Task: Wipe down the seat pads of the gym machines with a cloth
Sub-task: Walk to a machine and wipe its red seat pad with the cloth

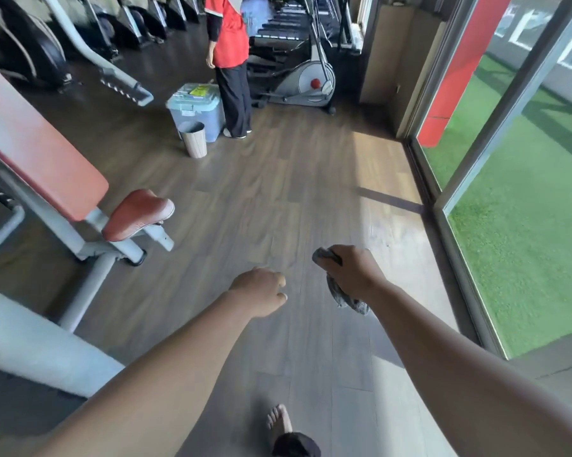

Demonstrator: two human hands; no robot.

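My right hand (352,270) is closed around a crumpled grey cloth (344,300), which hangs below the fist over the wooden floor. My left hand (261,290) is a loose fist with nothing in it, just left of the right hand. A gym machine stands at the left, with a red seat pad (137,214) on a white frame and a long red back pad (37,150) above it. Both hands are apart from the seat pad, to its lower right.
A person in a red top (230,31) stands ahead beside a grey storage box (195,108) and a small waste bin (194,140). An elliptical trainer (306,80) is behind them. Glass doors (476,153) line the right side, with green turf outside. My bare foot (279,420) is on the floor.
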